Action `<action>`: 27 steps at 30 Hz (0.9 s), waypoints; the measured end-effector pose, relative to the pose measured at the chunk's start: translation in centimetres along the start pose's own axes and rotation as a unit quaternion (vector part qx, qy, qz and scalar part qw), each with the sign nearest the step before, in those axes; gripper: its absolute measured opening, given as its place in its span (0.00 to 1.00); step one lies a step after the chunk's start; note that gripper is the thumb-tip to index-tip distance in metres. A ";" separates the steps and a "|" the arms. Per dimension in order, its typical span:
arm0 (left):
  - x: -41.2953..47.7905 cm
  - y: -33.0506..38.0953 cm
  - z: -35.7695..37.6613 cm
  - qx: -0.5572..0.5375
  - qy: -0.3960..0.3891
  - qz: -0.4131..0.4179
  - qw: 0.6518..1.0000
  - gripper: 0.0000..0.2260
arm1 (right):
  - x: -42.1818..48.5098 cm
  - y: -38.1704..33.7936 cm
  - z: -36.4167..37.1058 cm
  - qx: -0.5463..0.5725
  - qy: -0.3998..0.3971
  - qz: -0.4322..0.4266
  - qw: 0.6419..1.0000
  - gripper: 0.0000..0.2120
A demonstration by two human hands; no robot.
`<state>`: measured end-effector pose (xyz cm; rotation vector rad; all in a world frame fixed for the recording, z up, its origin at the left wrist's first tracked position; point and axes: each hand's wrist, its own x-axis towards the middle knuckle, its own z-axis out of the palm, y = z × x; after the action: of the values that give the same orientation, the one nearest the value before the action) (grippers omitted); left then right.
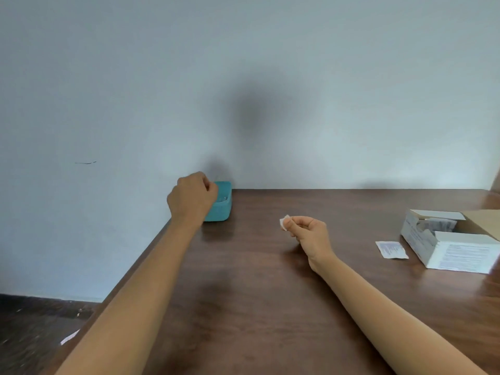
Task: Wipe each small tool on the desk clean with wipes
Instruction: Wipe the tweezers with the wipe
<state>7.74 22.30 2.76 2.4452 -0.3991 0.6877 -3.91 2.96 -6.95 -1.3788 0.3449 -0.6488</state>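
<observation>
A small teal tray (224,209) stands at the far left corner of the brown desk (257,280), against the wall. My left hand (192,196) hovers over the tray's left side with its fingers curled; what lies in the tray and whether the fingers hold anything is hidden. My right hand (308,230) is raised above the middle of the desk and pinches a small white wipe (284,222) between thumb and forefinger.
An open white cardboard box (454,247) of wipe sachets sits at the right edge. A torn sachet wrapper (391,249) lies flat just left of it. The desk's left edge drops to a dark floor (40,328).
</observation>
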 end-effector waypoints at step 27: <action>8.0 -3.1 7.6 0.287 -0.191 0.032 0.938 0.12 | 1.5 1.1 0.0 0.000 -0.017 -0.019 1.000 0.11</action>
<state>18.52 19.25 0.49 3.1526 -0.4780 0.3793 -2.55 2.11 -7.81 -1.3971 0.2926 -0.6566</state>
